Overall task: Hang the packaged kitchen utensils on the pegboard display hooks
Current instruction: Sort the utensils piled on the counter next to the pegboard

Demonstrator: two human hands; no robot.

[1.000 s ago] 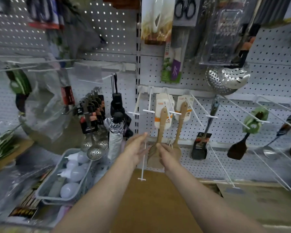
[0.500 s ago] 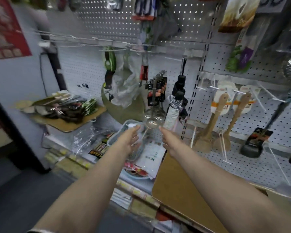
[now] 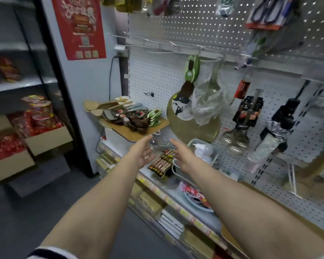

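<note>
Since the earlier frame the view has swung left, away from the hung wooden spatulas, and both hands now reach toward the pile of packaged utensils (image 3: 127,116). The pile lies on a wooden board (image 3: 138,130) left of the pegboard (image 3: 157,85). The left hand (image 3: 141,153) and right hand (image 3: 183,156) are below the board, fingers straight, holding nothing. The packs look light, stiff and slippery; best taken by the card top.
</note>
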